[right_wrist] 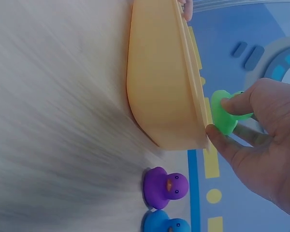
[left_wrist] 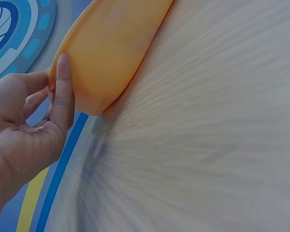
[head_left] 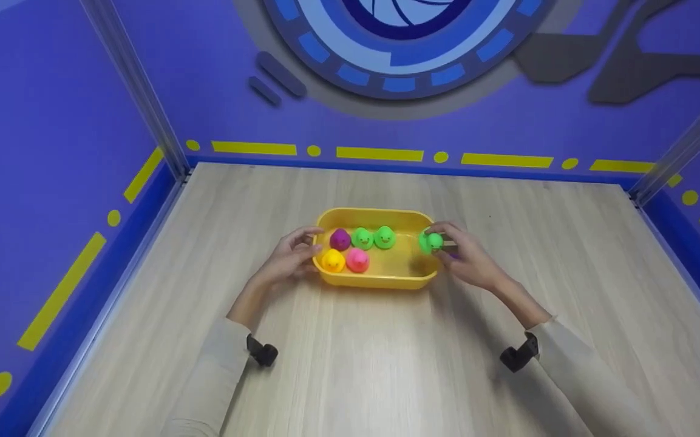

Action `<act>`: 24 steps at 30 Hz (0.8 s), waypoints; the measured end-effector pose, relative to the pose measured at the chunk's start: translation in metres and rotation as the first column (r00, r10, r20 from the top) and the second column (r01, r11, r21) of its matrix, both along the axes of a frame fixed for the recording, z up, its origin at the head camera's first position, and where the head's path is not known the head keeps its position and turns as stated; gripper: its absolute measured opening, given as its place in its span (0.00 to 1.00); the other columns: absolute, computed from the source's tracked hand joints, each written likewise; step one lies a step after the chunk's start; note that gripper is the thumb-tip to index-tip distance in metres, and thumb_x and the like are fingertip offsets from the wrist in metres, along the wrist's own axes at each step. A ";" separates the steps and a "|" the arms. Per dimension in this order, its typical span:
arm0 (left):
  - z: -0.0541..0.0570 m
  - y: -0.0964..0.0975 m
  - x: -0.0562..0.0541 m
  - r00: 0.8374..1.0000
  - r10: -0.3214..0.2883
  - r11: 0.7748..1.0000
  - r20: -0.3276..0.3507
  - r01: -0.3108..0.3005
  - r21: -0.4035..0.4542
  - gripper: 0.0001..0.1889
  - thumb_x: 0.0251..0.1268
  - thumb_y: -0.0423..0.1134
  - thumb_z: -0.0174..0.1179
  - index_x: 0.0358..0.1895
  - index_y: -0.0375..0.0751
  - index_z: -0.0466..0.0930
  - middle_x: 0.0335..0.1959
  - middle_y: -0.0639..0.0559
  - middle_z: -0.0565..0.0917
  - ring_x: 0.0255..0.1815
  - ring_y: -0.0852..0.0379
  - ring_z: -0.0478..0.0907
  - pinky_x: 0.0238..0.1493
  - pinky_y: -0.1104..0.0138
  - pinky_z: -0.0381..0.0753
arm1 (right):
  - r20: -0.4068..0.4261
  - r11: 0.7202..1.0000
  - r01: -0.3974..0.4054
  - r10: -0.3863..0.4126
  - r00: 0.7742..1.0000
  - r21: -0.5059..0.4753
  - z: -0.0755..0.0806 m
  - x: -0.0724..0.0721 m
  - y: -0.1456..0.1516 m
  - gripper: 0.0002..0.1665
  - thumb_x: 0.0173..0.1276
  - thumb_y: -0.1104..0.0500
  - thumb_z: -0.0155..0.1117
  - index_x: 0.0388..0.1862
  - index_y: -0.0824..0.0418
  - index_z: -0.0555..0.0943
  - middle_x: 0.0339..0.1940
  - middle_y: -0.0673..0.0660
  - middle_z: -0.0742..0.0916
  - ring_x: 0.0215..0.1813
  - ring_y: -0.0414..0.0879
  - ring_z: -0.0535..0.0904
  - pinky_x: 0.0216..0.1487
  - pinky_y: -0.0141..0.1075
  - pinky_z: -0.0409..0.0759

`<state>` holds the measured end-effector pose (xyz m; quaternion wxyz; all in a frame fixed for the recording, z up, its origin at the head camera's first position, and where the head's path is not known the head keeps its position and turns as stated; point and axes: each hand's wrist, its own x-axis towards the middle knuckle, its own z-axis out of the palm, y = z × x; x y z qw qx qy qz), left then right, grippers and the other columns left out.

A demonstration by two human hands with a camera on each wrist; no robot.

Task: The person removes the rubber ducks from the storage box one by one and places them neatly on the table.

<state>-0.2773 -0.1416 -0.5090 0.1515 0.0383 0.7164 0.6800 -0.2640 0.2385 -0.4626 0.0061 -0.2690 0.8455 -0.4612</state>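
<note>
A yellow plastic tub (head_left: 380, 283) stands on the table. Inside, at its left, sit a purple duck (head_left: 340, 239), two green ducks (head_left: 362, 238) (head_left: 384, 237), a yellow duck (head_left: 333, 260) and a pink duck (head_left: 358, 260). My left hand (head_left: 288, 258) grips the tub's left rim, fingers on both sides of the wall in the left wrist view. Over the tub's right end, my right hand (head_left: 468, 258) pinches another green duck (right_wrist: 224, 113). One right fingertip touches the rim in the right wrist view.
Beyond the tub's right end, a purple duck (right_wrist: 165, 187) and a blue duck (right_wrist: 166, 223) stand on the wooden table (head_left: 362, 364); the right hand mostly hides them in the head view. Blue panels (head_left: 374, 127) wall the table at the back and sides.
</note>
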 end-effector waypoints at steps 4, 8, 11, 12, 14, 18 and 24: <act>0.000 0.000 0.000 1.000 0.002 1.000 0.014 -0.002 0.012 0.24 0.76 0.36 0.58 0.72 0.42 0.71 0.51 0.48 0.70 0.42 0.56 0.77 0.42 0.66 0.86 | 0.036 1.000 0.006 -0.006 0.999 -0.013 0.002 0.002 0.005 0.23 0.70 0.78 0.56 0.63 0.70 0.74 0.65 0.68 0.76 0.63 0.65 0.79 0.56 0.39 0.86; 0.001 0.000 -0.001 1.000 -0.005 1.000 0.025 0.004 0.025 0.24 0.76 0.37 0.58 0.72 0.41 0.70 0.51 0.48 0.69 0.43 0.55 0.77 0.45 0.64 0.86 | 0.069 1.000 0.025 -0.024 0.997 -0.017 0.005 0.004 0.011 0.23 0.70 0.77 0.56 0.63 0.68 0.74 0.67 0.67 0.75 0.65 0.66 0.79 0.54 0.33 0.86; 0.001 0.000 -0.002 1.000 -0.009 1.000 0.026 0.008 0.019 0.24 0.76 0.36 0.59 0.72 0.42 0.70 0.51 0.48 0.70 0.42 0.55 0.77 0.45 0.65 0.86 | 0.053 0.999 0.036 -0.035 0.998 -0.011 0.005 0.005 0.015 0.23 0.70 0.77 0.58 0.63 0.69 0.74 0.66 0.67 0.76 0.67 0.65 0.78 0.60 0.41 0.85; 0.001 0.000 -0.002 1.000 -0.009 1.000 0.026 0.008 0.019 0.24 0.76 0.36 0.59 0.72 0.42 0.70 0.51 0.48 0.70 0.42 0.55 0.77 0.44 0.65 0.86 | 0.043 0.999 0.038 -0.037 0.998 -0.008 0.005 0.005 0.017 0.23 0.71 0.76 0.58 0.64 0.69 0.74 0.66 0.67 0.76 0.67 0.64 0.77 0.61 0.44 0.84; 0.001 -0.001 -0.003 1.000 -0.010 1.000 0.029 0.009 0.024 0.24 0.75 0.35 0.59 0.72 0.42 0.70 0.51 0.49 0.70 0.41 0.55 0.77 0.43 0.66 0.86 | 0.030 0.999 0.046 -0.046 0.998 -0.007 0.005 0.005 0.019 0.23 0.71 0.75 0.60 0.63 0.69 0.74 0.65 0.67 0.77 0.66 0.64 0.78 0.63 0.48 0.82; 0.001 -0.002 -0.004 0.999 -0.012 0.999 0.030 0.011 0.043 0.25 0.74 0.34 0.60 0.72 0.40 0.70 0.50 0.49 0.69 0.39 0.56 0.77 0.42 0.66 0.87 | 0.026 0.997 0.076 -0.077 0.997 0.006 0.005 0.007 0.024 0.23 0.70 0.74 0.61 0.63 0.69 0.75 0.64 0.66 0.78 0.65 0.63 0.79 0.63 0.50 0.81; 0.003 0.000 -0.002 1.000 0.001 1.000 0.022 -0.001 0.026 0.26 0.73 0.34 0.61 0.72 0.40 0.70 0.51 0.49 0.69 0.41 0.56 0.76 0.43 0.65 0.87 | 0.025 0.994 0.104 -0.104 0.994 0.023 0.004 0.010 0.032 0.22 0.71 0.74 0.60 0.63 0.68 0.75 0.64 0.66 0.78 0.66 0.65 0.78 0.64 0.53 0.80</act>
